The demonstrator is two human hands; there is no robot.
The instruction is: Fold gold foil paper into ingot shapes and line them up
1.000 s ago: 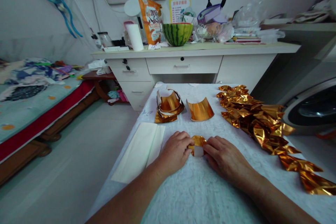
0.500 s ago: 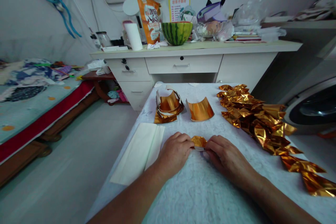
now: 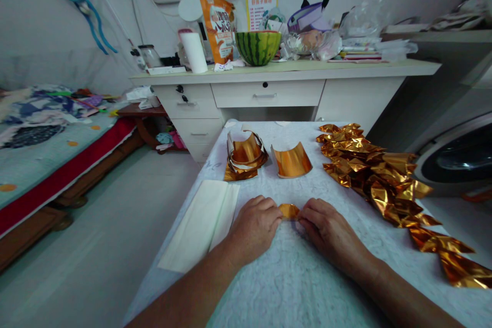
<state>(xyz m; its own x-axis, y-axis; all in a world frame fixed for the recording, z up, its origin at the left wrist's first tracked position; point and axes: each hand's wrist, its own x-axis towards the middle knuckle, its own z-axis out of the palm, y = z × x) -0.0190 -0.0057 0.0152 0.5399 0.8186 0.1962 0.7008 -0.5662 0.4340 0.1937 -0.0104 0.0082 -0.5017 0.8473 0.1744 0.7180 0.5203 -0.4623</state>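
small gold foil piece (image 3: pixel 288 211) is held level, low over or on the white cloth (image 3: pixel 284 282); contact with the cloth cannot be told. its 9 o'clock end is pinched by the left hand (image 3: pixel 255 226), its 3 o'clock end by the right hand (image 3: pixel 331 228), fingers of both drawn together. relative to the piece: single curved gold sheet (image 3: pixel 292 160) noted at 12 o'clock; curled gold sheets (image 3: pixel 246 154), nested, at 11; white paper (image 3: pixel 197 225) laid at 9, beside the left hand; folded gold pieces (image 3: pixel 378 174) heaped and overlapped at 2.
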